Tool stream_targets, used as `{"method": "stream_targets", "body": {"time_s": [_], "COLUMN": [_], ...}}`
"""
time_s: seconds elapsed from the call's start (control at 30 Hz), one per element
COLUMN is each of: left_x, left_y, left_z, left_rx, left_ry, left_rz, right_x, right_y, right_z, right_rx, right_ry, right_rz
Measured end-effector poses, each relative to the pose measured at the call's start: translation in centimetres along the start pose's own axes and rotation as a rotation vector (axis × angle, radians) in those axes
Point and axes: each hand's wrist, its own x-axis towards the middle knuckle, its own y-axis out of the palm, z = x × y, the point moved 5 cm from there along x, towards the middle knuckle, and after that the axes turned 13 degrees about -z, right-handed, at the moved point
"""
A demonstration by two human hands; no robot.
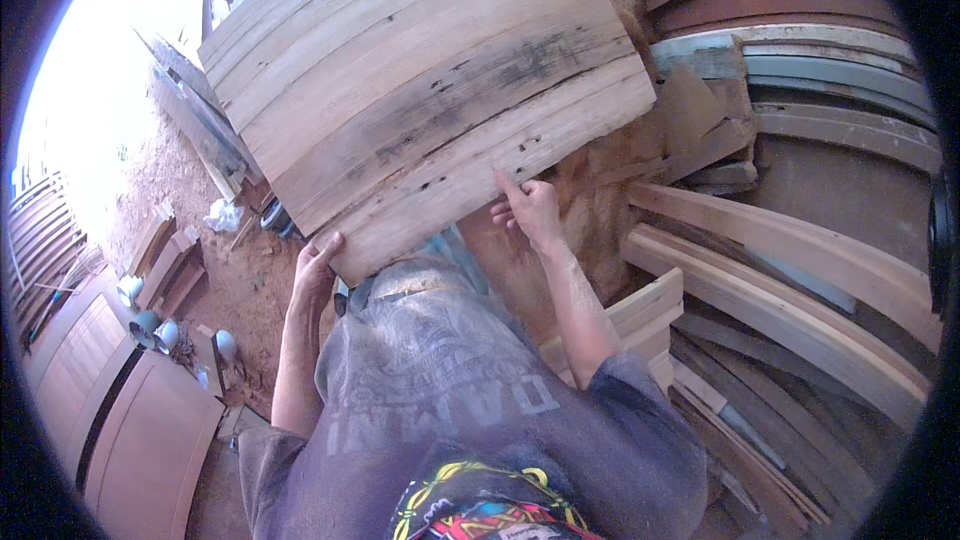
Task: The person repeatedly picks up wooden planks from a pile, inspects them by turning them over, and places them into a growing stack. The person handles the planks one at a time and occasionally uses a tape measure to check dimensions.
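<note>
A large wooden panel of several joined planks lies tilted in front of me. Dark stains and small holes mark its planks. At its near left corner my left hand is closed on the edge, thumb on top and the other fingers mostly hidden beneath. My right hand is at the near edge, right of the middle. One outstretched digit of it touches the panel's top face, while the other fingers curl loosely just off the edge. What supports the panel is hidden.
Long planks and painted boards are stacked on the right. A smaller slatted wooden piece stands by my right forearm. Brown panels lie at lower left, near several small rounded pale-blue objects. Sawdust covers the ground.
</note>
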Motion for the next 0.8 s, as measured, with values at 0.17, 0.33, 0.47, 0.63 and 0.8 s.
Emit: {"method": "stream_targets", "body": {"time_s": [0.17,0.33,0.47,0.63,0.8], "left_x": [-0.6,0.0,1.5,3.6,3.0], "left_y": [-0.4,-0.9,-1.1,-2.3,-1.6], "left_z": [0.9,-0.2,-0.3,1.3,0.6], "left_rx": [-0.017,-0.046,-0.346,-0.406,-0.378], "left_ry": [-0.009,0.061,0.029,0.007,0.021], "left_rz": [0.018,-0.053,-0.074,-0.003,-0.087], "right_x": [-0.4,-0.7,-1.0,-0.4,-0.3], "right_y": [-0.2,1.2,1.2,1.1,0.9], "right_z": [-1.8,-0.5,-0.3,-0.7,-0.6], "right_rx": [-0.012,-0.009,-0.035,-0.018,-0.020], "right_ry": [-0.094,-0.070,-0.055,-0.048,-0.035], "right_rz": [-0.019,0.015,-0.001,0.034,0.029]}}
